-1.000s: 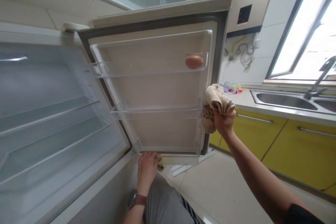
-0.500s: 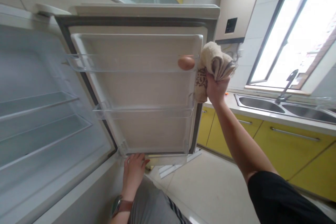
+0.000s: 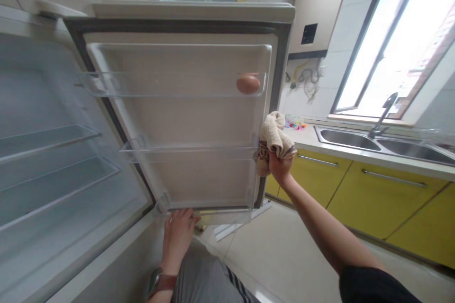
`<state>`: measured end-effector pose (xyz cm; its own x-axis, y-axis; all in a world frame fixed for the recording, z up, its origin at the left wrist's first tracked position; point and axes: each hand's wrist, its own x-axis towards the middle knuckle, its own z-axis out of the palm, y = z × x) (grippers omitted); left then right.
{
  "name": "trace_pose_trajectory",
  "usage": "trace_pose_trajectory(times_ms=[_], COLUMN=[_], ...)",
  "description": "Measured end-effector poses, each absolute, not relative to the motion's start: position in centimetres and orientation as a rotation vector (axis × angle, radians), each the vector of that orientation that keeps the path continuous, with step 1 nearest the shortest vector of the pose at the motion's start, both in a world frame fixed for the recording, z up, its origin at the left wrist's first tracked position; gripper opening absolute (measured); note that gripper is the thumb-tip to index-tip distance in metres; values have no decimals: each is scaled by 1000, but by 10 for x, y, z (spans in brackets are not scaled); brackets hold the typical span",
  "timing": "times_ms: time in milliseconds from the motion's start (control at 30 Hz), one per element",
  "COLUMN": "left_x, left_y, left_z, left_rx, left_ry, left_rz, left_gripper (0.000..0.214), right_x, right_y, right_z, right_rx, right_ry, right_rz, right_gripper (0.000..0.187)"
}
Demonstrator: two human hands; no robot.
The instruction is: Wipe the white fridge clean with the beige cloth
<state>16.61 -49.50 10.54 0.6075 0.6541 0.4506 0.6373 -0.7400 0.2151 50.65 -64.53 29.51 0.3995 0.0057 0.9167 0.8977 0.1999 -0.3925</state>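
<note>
- Centrally, the refrigerator door (image 3: 199, 123) stands open, its inner face towards the viewer.
- Right hand (image 3: 280, 166): fingers closed around a bunched beige towel (image 3: 273, 135), which lies against the door's free side, about level with the middle rack (image 3: 192, 154).
- Left hand (image 3: 178, 232): at the bottom rack (image 3: 227, 217), fingers close together over its rim; whether they grip cannot be told.
- Upper rack (image 3: 177, 86): a rounded brown object (image 3: 248, 84) near its right end.

The open refrigerator door (image 3: 188, 120) at centre and the steel sink (image 3: 350, 140) above yellow cabinets (image 3: 386, 203) at right mark this as a kitchen.
</note>
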Motion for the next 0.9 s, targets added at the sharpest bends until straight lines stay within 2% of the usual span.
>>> trace_pose_trajectory(times_ms=[333,600,900], left_x=[166,171,177], left_y=[-489,-491,-493], left_z=[96,101,105], left_rx=[2782,2790,2794], left_ry=[1115,1139,1146], left_rz=[832,793,789], left_gripper=[24,24,25], right_x=[508,501,502], right_y=[-657,-661,-664], right_z=[185,139,86], right_rx=[-1355,-1424,-1474], right_ry=[-933,-943,-930], right_rz=[-695,-706,-564], right_gripper=[23,28,27])
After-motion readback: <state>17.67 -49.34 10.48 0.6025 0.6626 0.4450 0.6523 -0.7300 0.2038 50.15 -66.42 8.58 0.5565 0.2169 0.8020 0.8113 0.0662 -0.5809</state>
